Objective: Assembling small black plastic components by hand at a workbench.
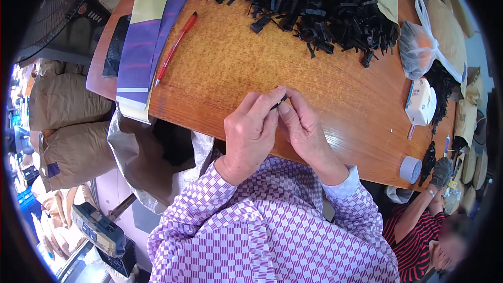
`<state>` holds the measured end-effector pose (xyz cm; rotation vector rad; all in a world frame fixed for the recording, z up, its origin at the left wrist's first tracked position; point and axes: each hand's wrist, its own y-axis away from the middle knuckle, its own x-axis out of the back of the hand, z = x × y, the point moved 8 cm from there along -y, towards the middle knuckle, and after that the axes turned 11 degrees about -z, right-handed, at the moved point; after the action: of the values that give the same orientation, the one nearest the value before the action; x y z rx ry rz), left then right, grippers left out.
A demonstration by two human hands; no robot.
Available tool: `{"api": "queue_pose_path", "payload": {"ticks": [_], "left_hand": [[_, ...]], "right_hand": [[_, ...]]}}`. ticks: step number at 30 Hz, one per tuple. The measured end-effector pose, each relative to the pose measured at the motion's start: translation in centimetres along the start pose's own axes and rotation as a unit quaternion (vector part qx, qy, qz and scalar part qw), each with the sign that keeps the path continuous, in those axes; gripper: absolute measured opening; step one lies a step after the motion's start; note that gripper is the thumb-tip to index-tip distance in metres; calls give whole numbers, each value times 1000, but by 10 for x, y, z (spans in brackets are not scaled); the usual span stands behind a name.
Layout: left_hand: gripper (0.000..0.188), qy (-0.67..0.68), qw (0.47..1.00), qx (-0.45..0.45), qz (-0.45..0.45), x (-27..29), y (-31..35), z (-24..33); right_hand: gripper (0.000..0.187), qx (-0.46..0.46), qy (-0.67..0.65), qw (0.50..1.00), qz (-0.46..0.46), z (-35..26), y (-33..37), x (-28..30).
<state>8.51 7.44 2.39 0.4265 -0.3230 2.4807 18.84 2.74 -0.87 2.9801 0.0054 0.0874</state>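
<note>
My left hand (250,133) and my right hand (304,128) meet over the near edge of the wooden table (251,63). Together their fingertips pinch a small black plastic part (280,100), mostly hidden by the fingers. A large heap of similar black plastic parts (319,8) lies at the far side of the table, well beyond both hands. Purple-and-white checked sleeves cover both forearms.
A red pen (175,47) and purple and yellow sheets (144,36) lie on the left. At the right sit a knotted plastic bag (419,47), a white box (421,102) and a tape roll (410,169). Another person in a striped top (419,225) sits lower right. Brown sacks (68,126) stand left.
</note>
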Motion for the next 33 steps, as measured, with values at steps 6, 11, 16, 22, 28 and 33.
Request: {"api": "queue_pose_path", "payload": {"ticks": [6,11,16,22,28,33], "left_hand": [[20,-135,987,-85,31,21,14,1],[31,-12,997,3,74,18,22,-16],[32,332,938,44,88,26,22,-39],[29,499,857,125,23,9,18,-47],[30,590,796,116,-71,-14,20,-39],[28,586,797,109,-96,-21,26,-39]], "right_hand": [[23,-41,-49,998,26,33,-12,-15],[26,-120,-31,992,8,7,-1,-12],[17,-22,-23,998,-61,-2,-9,-20],[15,52,-139,988,-49,4,-9,-3],[15,23,-219,974,-48,14,-14,5],[21,-33,-193,979,-62,19,-12,-1]]}}
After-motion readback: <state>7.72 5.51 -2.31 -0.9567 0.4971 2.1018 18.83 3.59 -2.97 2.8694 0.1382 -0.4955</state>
